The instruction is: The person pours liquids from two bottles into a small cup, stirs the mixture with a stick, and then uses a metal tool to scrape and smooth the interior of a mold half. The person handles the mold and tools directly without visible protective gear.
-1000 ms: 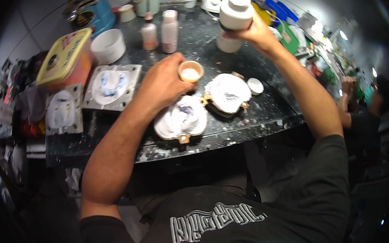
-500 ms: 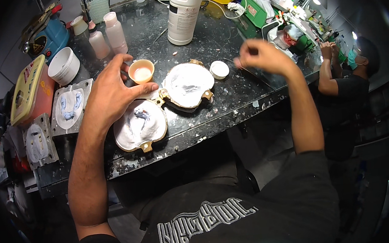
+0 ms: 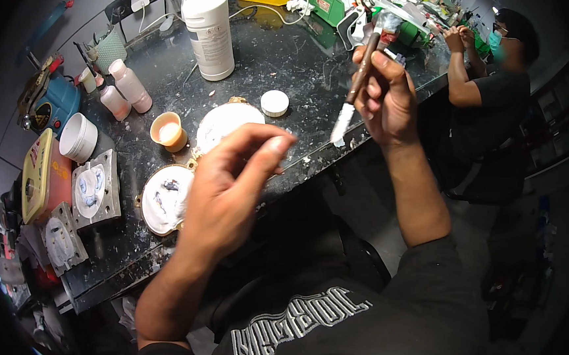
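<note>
Raised over the front right of the bench, my right hand grips a spatula by its brown handle. The white-coated blade slants down to the left. My left hand hovers over the two-part brass flask, its fingers loosely bent and nothing visible in them. Behind it, partly covered, lies the flask half with white plaster. Just left of the wrist sits the other half, which has a dark hollow in its plaster. An orange-tan cup with pinkish contents stands beyond them.
A white round lid lies right of the flask. Two pink-tinted bottles, a large white bottle and a white tub stand farther back. Metal mould halves line the left edge. A person sits at the far right.
My right hand has come up with the spatula in it. My left hand has left the cup and moved right, over the flask. The view has shifted to the right.
</note>
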Tool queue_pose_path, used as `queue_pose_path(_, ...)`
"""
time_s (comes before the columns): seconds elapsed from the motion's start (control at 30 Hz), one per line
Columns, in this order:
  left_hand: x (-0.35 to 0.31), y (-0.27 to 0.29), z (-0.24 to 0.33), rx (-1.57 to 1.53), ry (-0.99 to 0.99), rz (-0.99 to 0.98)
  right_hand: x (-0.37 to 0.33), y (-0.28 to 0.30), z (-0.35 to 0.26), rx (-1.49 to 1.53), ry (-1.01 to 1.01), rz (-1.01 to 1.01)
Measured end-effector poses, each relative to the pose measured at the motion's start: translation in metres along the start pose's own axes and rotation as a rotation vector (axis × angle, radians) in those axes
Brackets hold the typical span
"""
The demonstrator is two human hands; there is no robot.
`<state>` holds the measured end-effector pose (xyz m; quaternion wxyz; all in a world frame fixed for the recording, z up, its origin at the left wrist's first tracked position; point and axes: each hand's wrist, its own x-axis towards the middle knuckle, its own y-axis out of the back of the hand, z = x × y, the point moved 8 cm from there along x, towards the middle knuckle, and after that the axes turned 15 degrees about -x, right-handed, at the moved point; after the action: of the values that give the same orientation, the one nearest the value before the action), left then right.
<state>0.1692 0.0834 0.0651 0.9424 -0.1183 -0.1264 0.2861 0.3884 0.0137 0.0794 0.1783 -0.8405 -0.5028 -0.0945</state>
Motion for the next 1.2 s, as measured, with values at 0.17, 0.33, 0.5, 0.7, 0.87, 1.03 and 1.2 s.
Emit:
queue_pose_path(0.17, 0.008, -0.033, -0.029, -0.369, 0.126, -0.076, -0.009, -0.034, -0.002, -0.085, 0.017, -0.124)
queue_pose_path(0.33, 0.015, -0.001, 0.010, -0.017, -0.217, 0.260, -0.029, -0.051, 0.015, -0.244, -0.157, -0.343)
queue_pose_path(0.5, 0.031, -0.011, 0.034, -0.275, -0.107, 0.015, -0.052, -0.085, 0.017, -0.105, -0.232, -0.530)
queue_pose_path(0.7, 0.030, 0.024, 0.020, -0.671, -0.150, 0.112, -0.051, -0.107, 0.035, 0.426, -0.136, -0.503)
queue_pose_path(0.87, 0.027, 0.034, 0.013, -0.540, -0.189, 0.133, -0.045, -0.101, 0.036, 0.207, 0.162, -0.156)
queue_pose_path(1.03, 0.019, 0.056, 0.023, -0.295, -0.215, 0.355, -0.025, -0.108, 0.035, 0.004, 0.139, -0.032)
queue_pose_path(1.2, 0.014, 0.075, 0.030, -0.063, -0.288, 0.477, -0.015, -0.125, 0.037, 0.029, 0.080, -0.078)
